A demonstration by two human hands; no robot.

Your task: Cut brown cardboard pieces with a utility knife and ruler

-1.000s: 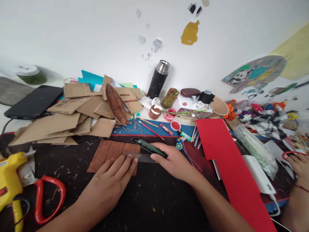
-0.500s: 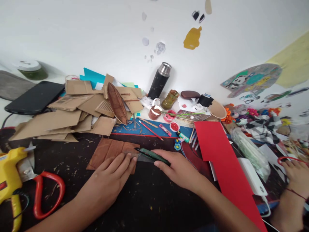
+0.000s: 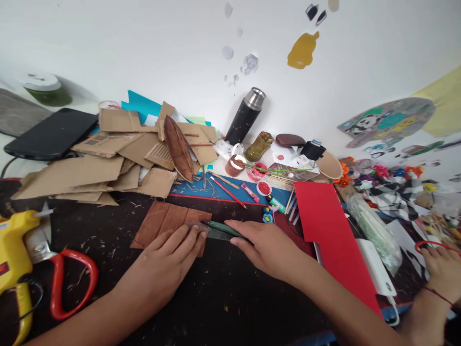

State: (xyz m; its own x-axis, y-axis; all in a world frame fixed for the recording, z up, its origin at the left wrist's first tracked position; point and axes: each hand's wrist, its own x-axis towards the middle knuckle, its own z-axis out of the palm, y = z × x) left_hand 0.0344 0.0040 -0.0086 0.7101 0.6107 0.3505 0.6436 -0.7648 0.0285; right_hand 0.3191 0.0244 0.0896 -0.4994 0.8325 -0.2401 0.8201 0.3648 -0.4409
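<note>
My left hand (image 3: pixel 171 254) lies with fingers stretched out over a piece of brown-painted cardboard (image 3: pixel 158 223) and a clear, ruler-like strip (image 3: pixel 219 234). The strip reaches past the cardboard's right edge. Between the thumb and fingers of my right hand (image 3: pixel 268 247) is a slim green tool (image 3: pixel 223 227) with a dark pointed tip. Its tip points left, at the strip near my left fingertips. Whether it is a pen or a craft knife I cannot tell.
Cardboard scraps (image 3: pixel 90 170) and a brown boat-shaped piece (image 3: pixel 178 149) lie behind. A black flask (image 3: pixel 245 117) stands by paint pots (image 3: pixel 236 164). Left are a yellow glue gun (image 3: pixel 18 250) and red-handled scissors (image 3: pixel 74 283); right, red card (image 3: pixel 324 226) and another person's hand (image 3: pixel 441 269).
The camera view has shifted slightly. The green tool lies a little lower against the clear strip, its tip still near my left fingertips. My left hand stays on the cardboard.
</note>
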